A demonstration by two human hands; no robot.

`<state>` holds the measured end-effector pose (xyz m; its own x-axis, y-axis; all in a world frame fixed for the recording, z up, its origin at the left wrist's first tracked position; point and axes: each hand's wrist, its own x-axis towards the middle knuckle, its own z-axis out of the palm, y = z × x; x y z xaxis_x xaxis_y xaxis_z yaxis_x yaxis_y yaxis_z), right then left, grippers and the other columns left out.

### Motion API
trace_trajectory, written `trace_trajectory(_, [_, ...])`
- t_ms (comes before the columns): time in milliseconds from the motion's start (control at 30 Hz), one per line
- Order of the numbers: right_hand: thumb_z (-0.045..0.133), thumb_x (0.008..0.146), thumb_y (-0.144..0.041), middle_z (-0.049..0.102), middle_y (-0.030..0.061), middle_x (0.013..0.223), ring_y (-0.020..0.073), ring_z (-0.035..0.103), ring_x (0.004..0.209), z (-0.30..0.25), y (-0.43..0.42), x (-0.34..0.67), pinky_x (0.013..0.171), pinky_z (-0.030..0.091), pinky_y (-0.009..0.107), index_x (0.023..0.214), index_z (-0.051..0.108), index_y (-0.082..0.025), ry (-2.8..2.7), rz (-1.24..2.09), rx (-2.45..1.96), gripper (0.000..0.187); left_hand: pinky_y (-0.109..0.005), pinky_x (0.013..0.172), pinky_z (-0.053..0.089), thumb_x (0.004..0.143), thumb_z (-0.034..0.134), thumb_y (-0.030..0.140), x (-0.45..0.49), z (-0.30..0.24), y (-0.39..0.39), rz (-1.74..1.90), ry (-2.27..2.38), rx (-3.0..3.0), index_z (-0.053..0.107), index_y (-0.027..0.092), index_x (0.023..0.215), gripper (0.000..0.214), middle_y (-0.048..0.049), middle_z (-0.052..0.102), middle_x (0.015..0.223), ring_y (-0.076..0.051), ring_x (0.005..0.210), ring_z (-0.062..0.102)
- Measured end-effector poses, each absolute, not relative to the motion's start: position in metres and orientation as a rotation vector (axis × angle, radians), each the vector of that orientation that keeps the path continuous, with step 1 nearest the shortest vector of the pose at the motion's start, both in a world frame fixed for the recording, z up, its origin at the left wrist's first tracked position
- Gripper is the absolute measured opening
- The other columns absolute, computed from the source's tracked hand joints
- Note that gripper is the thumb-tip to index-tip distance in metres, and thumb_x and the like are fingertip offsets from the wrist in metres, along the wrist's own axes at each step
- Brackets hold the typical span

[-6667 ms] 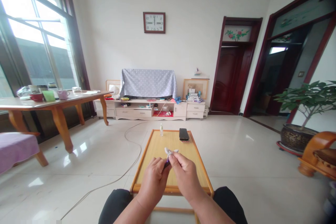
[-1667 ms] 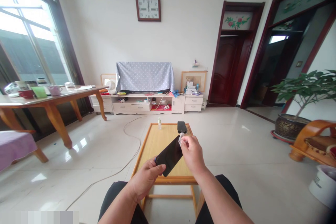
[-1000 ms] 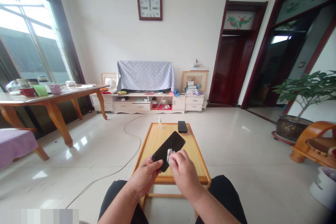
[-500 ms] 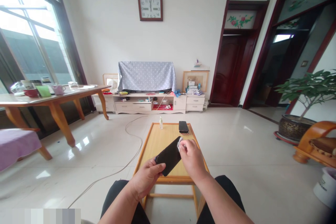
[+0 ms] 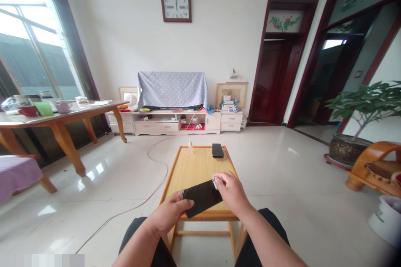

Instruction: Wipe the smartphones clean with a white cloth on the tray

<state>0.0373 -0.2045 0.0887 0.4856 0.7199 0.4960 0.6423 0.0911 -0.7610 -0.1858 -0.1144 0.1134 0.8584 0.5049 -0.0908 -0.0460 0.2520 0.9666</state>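
A black smartphone [image 5: 202, 199] is held tilted above the near part of a small wooden table [image 5: 181, 171]. My left hand [image 5: 172, 212] grips its left end, thumb lying over the dark face. At the far right end, my right hand [image 5: 230, 190] pinches a small greyish-white cloth [image 5: 215, 181] against the phone's edge; most of the cloth is hidden by the fingers. Toward the table's far edge stand a small clear spray bottle [image 5: 190, 146] on the left and another dark phone [image 5: 217, 151], lying on something reddish, on the right.
A cable [image 5: 150, 192] runs along the tiled floor left of the table. Farther left is a dining table [image 5: 94, 110] with cups. A low white cabinet [image 5: 156, 127] lines the back wall. To the right are a potted plant [image 5: 349, 148] and a wooden armchair [image 5: 369, 158].
The phone has turned flatter, its right end coming down toward me. My right hand and the cloth have moved slightly lower with that end. The whole view has shifted a little.
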Motion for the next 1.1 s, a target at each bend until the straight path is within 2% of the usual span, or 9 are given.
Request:
trace_trajectory(133, [0.062,0.087,-0.045,0.072,0.0071,0.094,0.0218,0.065,0.082,0.081,-0.206,0.056,0.074,0.051,0.033,0.102,0.074,-0.02,-1.008,0.507,-1.514,0.031,-0.035,0.092,0.046,0.076,0.073,0.031,-0.183,0.113,-0.104,0.39,0.397,1.187,0.076,0.016,0.097,0.026,-0.0087,0.074,0.092,-0.023,0.091,0.065])
trace_trajectory(233, [0.065,0.084,-0.053,0.071,0.005,0.083,0.0184,0.061,0.072,0.08,-0.212,0.056,0.065,0.046,0.028,0.104,0.073,-0.018,-0.863,0.78,-1.461,0.041,-0.034,0.095,0.046,0.076,0.075,0.029,-0.179,0.109,-0.096,0.417,0.403,1.135,0.076,0.016,0.093,0.021,-0.0084,0.075,0.091,-0.023,0.094,0.066])
trace_trajectory(400, [0.07,0.081,-0.054,0.061,-0.0002,0.072,0.0095,0.042,0.055,0.074,-0.223,0.052,0.052,0.029,0.022,0.096,0.072,-0.018,-0.805,0.988,-1.362,0.039,-0.031,0.092,0.047,0.077,0.075,0.029,-0.177,0.098,-0.082,0.51,0.522,1.087,0.074,0.018,0.088,0.015,-0.0069,0.075,0.097,-0.022,0.098,0.066])
trace_trajectory(500, [0.073,0.079,-0.054,0.058,-0.0011,0.071,0.0075,0.033,0.053,0.067,-0.222,0.054,0.05,0.021,0.022,0.095,0.071,-0.017,-0.778,1.093,-1.323,0.04,-0.03,0.091,0.046,0.078,0.074,0.028,-0.177,0.093,-0.076,0.526,0.549,1.104,0.073,0.018,0.087,0.013,-0.0064,0.075,0.098,-0.02,0.096,0.065])
trace_trajectory(733, [0.074,0.078,-0.05,0.06,-0.0004,0.071,0.007,0.035,0.054,0.07,-0.206,0.068,0.051,0.021,0.021,0.094,0.07,-0.017,-0.774,1.083,-1.286,0.037,-0.024,0.079,0.045,0.075,0.073,0.021,-0.174,0.096,-0.07,0.441,0.574,1.159,0.071,0.019,0.073,0.003,-0.0004,0.071,0.08,-0.014,0.079,0.062])
trace_trajectory(867, [0.077,0.074,-0.043,0.061,-0.001,0.068,0.0056,0.035,0.05,0.066,-0.211,0.07,0.048,0.016,0.02,0.088,0.067,-0.017,-0.811,1.291,-1.246,0.031,-0.029,0.076,0.048,0.071,0.071,0.022,-0.177,0.098,-0.058,0.34,0.547,1.121,0.073,0.013,0.078,0.011,-0.0067,0.073,0.08,-0.019,0.077,0.065])
trace_trajectory(967, [0.079,0.072,-0.04,0.062,-0.0004,0.068,0.0034,0.033,0.046,0.055,-0.214,0.065,0.046,0.013,0.019,0.084,0.065,-0.016,-0.804,1.438,-1.203,0.031,-0.027,0.064,0.046,0.069,0.07,0.022,-0.176,0.096,-0.045,0.246,0.565,1.105,0.072,0.01,0.076,0.014,-0.0087,0.071,0.075,-0.017,0.067,0.063])
trace_trajectory(1100, [0.079,0.072,-0.041,0.063,0.0016,0.07,0.0015,0.032,0.044,0.04,-0.207,0.055,0.045,0.009,0.019,0.08,0.062,-0.015,-0.682,1.454,-1.107,0.033,-0.02,0.048,0.037,0.07,0.076,0.03,-0.161,0.096,-0.025,0.233,0.714,0.995,0.068,0.013,0.074,0.02,-0.0011,0.063,0.061,-0.01,0.052,0.054])
